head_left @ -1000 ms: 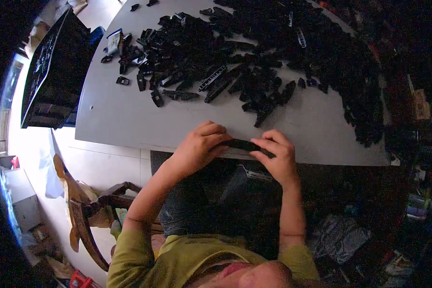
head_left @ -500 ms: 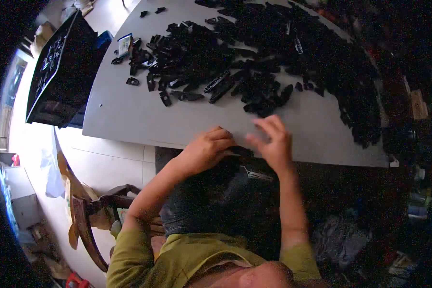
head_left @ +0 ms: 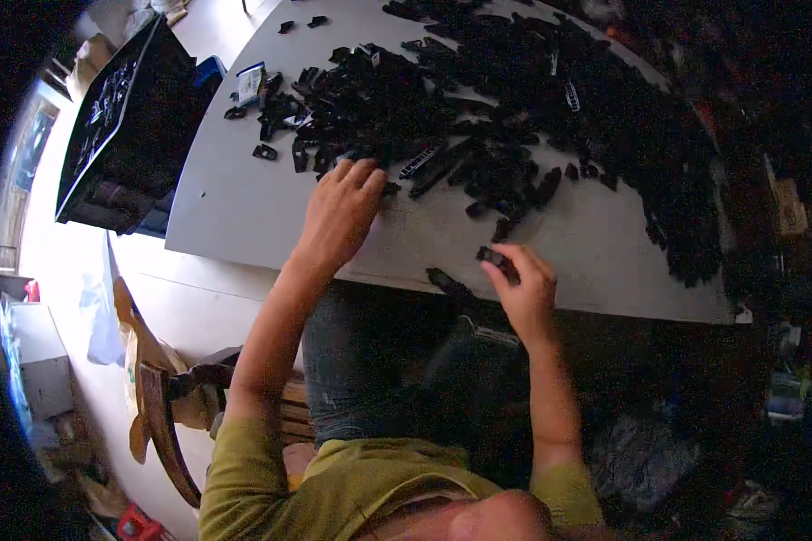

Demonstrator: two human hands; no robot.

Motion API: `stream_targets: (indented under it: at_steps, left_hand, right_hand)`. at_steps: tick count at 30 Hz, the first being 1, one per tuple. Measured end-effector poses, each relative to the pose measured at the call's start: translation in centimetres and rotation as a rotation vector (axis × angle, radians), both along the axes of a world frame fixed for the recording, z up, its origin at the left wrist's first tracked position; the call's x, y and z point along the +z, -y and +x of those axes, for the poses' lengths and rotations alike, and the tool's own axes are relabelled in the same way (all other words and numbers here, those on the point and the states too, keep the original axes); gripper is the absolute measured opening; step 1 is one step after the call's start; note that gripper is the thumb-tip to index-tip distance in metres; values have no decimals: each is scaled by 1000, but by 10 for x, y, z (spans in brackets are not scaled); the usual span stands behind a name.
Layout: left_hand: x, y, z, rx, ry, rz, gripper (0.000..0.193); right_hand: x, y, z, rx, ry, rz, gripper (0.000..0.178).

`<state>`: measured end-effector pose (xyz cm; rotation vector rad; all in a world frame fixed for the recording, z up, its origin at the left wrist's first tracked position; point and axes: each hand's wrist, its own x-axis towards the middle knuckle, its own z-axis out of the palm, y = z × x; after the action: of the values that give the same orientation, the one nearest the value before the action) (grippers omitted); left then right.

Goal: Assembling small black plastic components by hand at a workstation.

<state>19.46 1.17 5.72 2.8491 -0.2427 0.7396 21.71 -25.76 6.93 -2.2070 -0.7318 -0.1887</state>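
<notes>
The left hand (head_left: 341,209) lies flat on the grey desk (head_left: 244,207), fingers spread and empty, their tips touching the near edge of a big pile of black parts (head_left: 478,108). The right hand (head_left: 525,290) hovers at the desk's near edge, its fingers pinched on a small black part (head_left: 494,258) held just above the desk top. Another dark, long part (head_left: 449,283) lies at the desk edge just left of that hand. The pile spreads across the middle and far right of the desk. A black crate (head_left: 122,126) stands off the desk's left end, with a small white and blue pack (head_left: 249,85) on the desk near it. A wooden chair (head_left: 167,415) stands on the floor at lower left
</notes>
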Motion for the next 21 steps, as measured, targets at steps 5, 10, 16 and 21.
stream_targets:
  at_steps: [5, 10, 16, 21]
  left_hand:
    - [14, 39, -11, -91, -248, -774, 39]
    - [-8, 54, -5, -341, -527, -1153, 34]
    - [-12, 59, 1, -387, -329, -790, 26]
    - [-12, 57, 4, -480, -310, -700, 25]
  right_hand:
    - [-7, 17, -8, -55, 64, -284, 24]
    - [-7, 12, 0, -50, -135, -148, 26]
    - [-10, 3, 8, 26, -171, -28, 22]
    - [-8, 8, 15, 85, -178, -1, 21]
